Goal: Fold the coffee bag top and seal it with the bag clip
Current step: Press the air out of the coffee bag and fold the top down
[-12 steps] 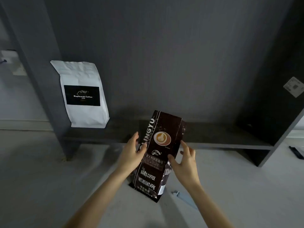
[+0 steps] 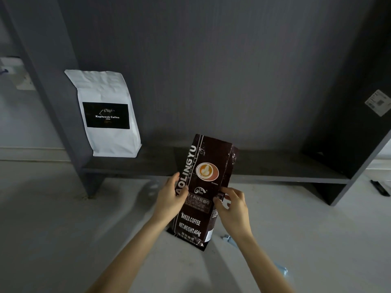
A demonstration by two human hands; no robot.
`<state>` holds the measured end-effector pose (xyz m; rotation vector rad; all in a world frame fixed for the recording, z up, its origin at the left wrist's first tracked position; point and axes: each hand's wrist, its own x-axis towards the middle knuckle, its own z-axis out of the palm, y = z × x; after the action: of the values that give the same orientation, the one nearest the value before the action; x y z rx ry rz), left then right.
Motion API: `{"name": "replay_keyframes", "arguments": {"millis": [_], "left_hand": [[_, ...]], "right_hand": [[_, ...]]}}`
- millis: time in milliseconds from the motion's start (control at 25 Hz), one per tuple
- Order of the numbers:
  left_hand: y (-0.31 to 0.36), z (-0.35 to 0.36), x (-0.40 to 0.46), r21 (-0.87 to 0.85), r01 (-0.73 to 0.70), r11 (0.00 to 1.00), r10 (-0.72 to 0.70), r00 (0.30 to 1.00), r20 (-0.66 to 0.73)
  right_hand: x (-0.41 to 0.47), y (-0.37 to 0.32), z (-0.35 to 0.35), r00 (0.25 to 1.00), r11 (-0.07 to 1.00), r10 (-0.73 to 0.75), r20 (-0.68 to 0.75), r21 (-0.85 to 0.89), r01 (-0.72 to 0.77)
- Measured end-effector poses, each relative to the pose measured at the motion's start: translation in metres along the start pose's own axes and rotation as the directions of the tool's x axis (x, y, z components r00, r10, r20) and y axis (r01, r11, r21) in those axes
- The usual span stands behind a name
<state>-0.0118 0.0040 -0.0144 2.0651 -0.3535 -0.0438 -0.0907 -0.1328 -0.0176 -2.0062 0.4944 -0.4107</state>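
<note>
A dark brown coffee bag [image 2: 203, 187] with white lettering and a latte picture stands upright on the pale floor, its top unfolded. My left hand [image 2: 170, 199] grips its left edge at mid-height, thumb on the front. My right hand [image 2: 231, 207] pinches the right edge at about the same height. A pale blue bag clip [image 2: 229, 239] lies on the floor just right of the bag's base, mostly hidden behind my right wrist.
A white coffee bag [image 2: 105, 113] with a black label leans at the left of a low dark shelf [image 2: 275, 166] behind the brown bag. A dark side panel [image 2: 349, 123] rises at right. A small black object [image 2: 380, 188] lies on the floor far right.
My right hand has closed from spread fingers beside the bag to a pinch on its right edge. My left hand keeps its grip. The bag stands slightly more upright.
</note>
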Motion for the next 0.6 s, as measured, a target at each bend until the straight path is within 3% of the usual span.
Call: {"name": "replay_keyframes", "arguments": {"millis": [400,600], "left_hand": [[-0.002,-0.015,-0.036,-0.132,0.017,0.991,-0.043,0.980,-0.196],[-0.011,-0.015,-0.047,-0.229,0.030,0.973,-0.072,0.982,-0.175]], "right_hand": [[-0.005,-0.004,0.004,0.999,0.998,-0.048,-0.001,0.031,0.048],[-0.012,0.000,0.000,0.998,0.994,-0.060,-0.002,0.086,0.060]]}}
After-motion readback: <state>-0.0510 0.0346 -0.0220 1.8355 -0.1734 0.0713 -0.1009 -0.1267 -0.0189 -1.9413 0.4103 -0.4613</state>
